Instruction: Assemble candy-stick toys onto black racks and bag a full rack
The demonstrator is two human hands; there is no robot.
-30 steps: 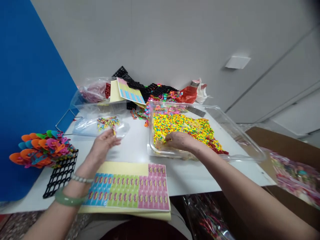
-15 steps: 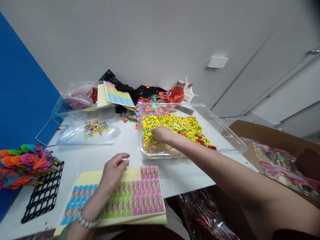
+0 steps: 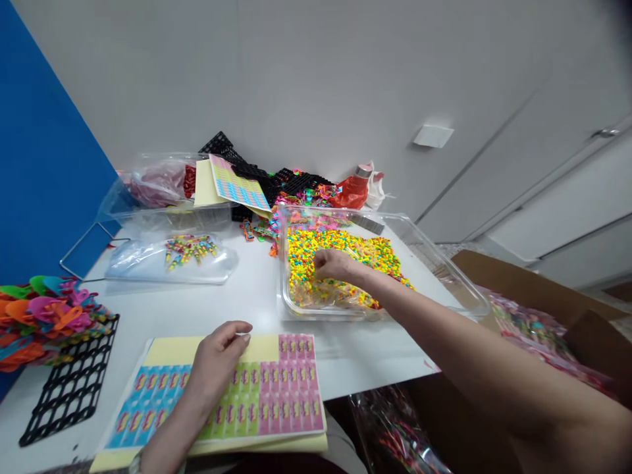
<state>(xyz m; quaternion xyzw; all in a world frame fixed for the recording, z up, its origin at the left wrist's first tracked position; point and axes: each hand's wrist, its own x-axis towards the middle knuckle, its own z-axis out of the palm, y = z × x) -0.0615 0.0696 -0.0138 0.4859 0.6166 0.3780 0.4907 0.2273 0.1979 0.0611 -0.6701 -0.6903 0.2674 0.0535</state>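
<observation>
While right hand (image 3: 336, 264) curls in colored pieces (image 3: 301, 263), left hand (image 3: 220, 359) half-open on labels (image 3: 291, 395)

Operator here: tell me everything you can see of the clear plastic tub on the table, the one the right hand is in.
The clear plastic tub is a shallow, rectangular, see-through container with rounded corners and a flat rim, with no lid on it. It sits on the white table, right of centre. Small glossy pieces, mostly yellow with green, orange and red, cover much of its floor; they are too small to identify. The right hand reaches in over the rim, fingers among the pieces.
</observation>
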